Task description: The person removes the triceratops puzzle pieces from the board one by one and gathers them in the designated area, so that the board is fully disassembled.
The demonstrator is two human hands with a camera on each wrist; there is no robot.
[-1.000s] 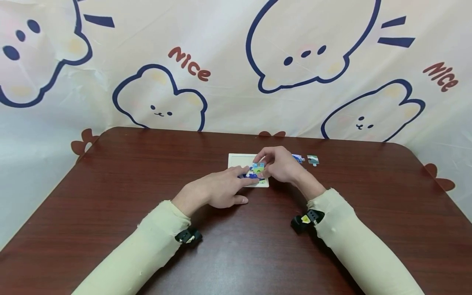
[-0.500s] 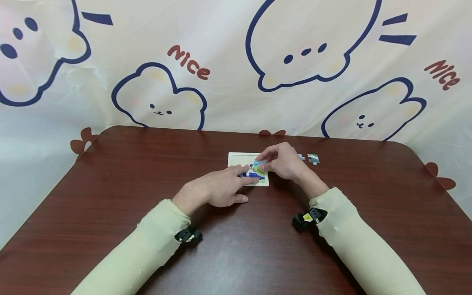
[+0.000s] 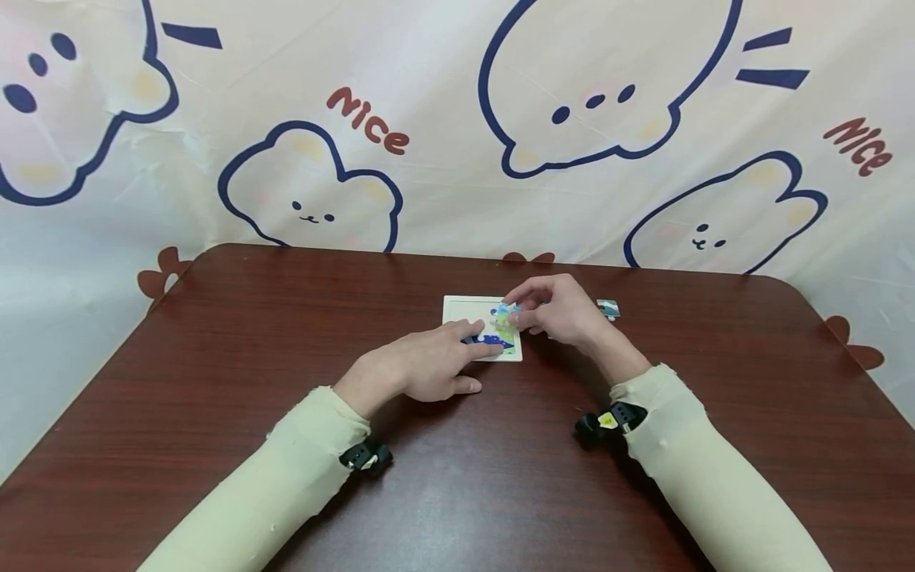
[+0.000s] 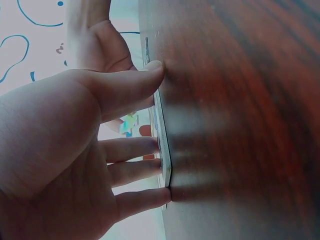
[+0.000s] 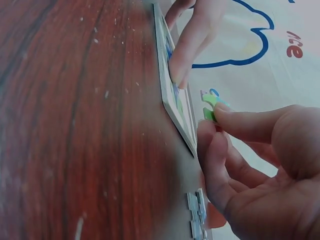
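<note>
My right hand (image 3: 561,308) pinches a green and light-blue puzzle piece (image 5: 210,107) between thumb and fingers. It holds the piece raised over the right side of a white-framed puzzle board (image 3: 457,308). My left hand (image 3: 429,364) lies with fingers stretched across the board's left and front part, fingertips on it and thumb on the table in front. Dark blue and green picture parts (image 3: 493,342) show in the board's front right; its left back part is plain white. In the left wrist view, the left fingers (image 4: 135,172) rest along the board's edge.
Loose puzzle pieces (image 5: 196,212) lie on the brown table (image 3: 457,492) just right of the board, one piece (image 3: 608,308) showing past the right hand. A white curtain (image 3: 443,199) with cartoon drawings hangs behind the table.
My right hand has shifted slightly right and back, carrying the puzzle piece, which has turned and now covers less of the board. It now hides one loose piece. The left hand stays put.
</note>
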